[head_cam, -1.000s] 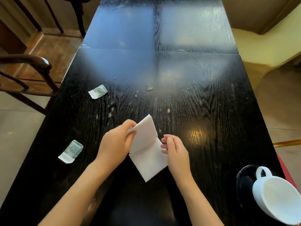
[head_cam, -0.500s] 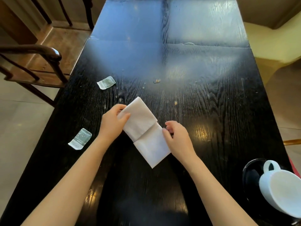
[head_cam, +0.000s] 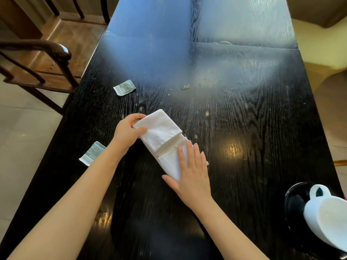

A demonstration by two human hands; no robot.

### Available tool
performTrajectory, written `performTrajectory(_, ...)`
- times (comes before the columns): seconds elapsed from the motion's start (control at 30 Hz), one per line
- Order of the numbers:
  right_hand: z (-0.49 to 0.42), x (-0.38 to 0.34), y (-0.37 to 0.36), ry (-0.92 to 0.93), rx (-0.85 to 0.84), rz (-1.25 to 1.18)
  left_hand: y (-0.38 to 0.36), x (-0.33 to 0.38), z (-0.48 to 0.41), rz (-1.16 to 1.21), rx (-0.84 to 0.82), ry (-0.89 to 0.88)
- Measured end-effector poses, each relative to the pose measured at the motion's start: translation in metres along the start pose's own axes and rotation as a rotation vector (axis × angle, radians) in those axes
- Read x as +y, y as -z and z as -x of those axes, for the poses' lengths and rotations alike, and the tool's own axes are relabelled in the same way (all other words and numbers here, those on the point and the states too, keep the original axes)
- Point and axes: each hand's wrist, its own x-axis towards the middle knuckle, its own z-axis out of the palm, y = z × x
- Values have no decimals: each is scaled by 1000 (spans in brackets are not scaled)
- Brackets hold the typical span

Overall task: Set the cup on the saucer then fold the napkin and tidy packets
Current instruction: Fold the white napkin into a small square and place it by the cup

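Note:
A white napkin [head_cam: 161, 136] lies folded on the black table [head_cam: 244, 128], its far half doubled over the near half. My left hand [head_cam: 127, 133] pinches the napkin's far left corner between thumb and fingers. My right hand [head_cam: 189, 170] lies flat, fingers spread, pressing the napkin's near end onto the table. A white cup [head_cam: 326, 214] stands on a black saucer [head_cam: 293, 201] at the near right edge. Two pale packets lie on the left side of the table: one [head_cam: 124, 87] farther off, one [head_cam: 92, 153] by my left forearm.
A dark wooden chair [head_cam: 43, 59] stands at the table's left edge, with more chair legs behind it. Crumbs [head_cam: 185, 87] dot the table's middle. A pale seat [head_cam: 323, 45] sits off the right edge. Glare covers the far half of the tabletop.
The napkin's upper half has come down over the lower half. My right hand went from a pinch at the fold to lying flat on the near end. My left hand keeps the corner.

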Motion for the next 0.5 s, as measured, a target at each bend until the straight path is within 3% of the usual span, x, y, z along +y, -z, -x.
performTrajectory(0.1, 0, 0, 8, 34, -4, -117, 0, 13, 11, -50, 42, -98)
performTrajectory(0.2, -1, 6, 33, -30, -28, -616, -5, 31, 39, -150, 120, -296)
performTrajectory(0.3, -10, 15, 62, -400, 27, -1180, -24, 34, 81, -259, 237, -541)
performTrajectory(0.37, -21, 20, 73, -612, -133, -1505, -39, 22, 103, -318, 273, -706)
performTrajectory(0.43, -30, 26, 82, -651, -275, -1620, -53, 4, 117, -350, 294, -834)
performTrajectory(0.5, -37, 32, 85, -627, -334, -1583, -70, -12, 128, -366, 284, -899)
